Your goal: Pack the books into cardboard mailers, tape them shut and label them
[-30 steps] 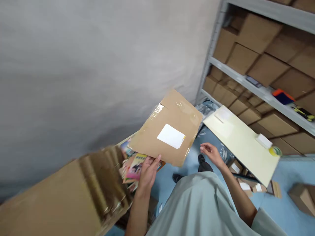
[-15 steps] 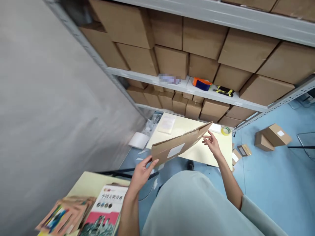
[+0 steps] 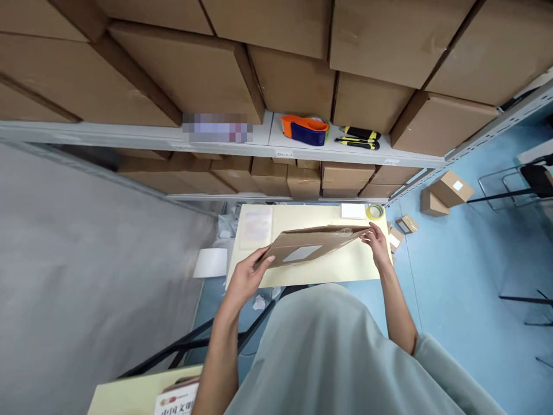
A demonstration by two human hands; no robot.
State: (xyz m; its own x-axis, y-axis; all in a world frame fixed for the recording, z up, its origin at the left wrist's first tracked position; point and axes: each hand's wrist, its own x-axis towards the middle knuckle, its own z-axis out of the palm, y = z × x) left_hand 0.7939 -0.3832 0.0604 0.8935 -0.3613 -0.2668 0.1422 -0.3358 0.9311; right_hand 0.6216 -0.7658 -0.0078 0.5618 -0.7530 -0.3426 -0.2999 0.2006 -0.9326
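A flat brown cardboard mailer [image 3: 319, 242] with a white label [image 3: 302, 253] is held up over the pale yellow table [image 3: 345, 268]. My left hand [image 3: 248, 271] grips its left end, thumb on the near face and fingers behind. At the right end, my right hand [image 3: 377, 242] pinches the far corner between thumb and fingers. Clear tape glints along the mailer's upper edge near the right. On the table behind it lie a roll of tape [image 3: 375, 211], a white stack of labels [image 3: 352, 211] and a pale translucent sheet [image 3: 256, 226].
A metal shelf [image 3: 259, 151] full of cardboard boxes stands beyond the table, holding an orange-and-blue strap [image 3: 305, 130] and yellow-black cutters [image 3: 358, 138]. A grey wall [image 3: 86, 259] is at left. Parcels [image 3: 449, 189] lie on the blue floor at right. A book [image 3: 177, 400] sits lower left.
The view has turned toward the table and shelf. The mailer has levelled out and come over the table, with both hands on it; my right hand now pinches its corner.
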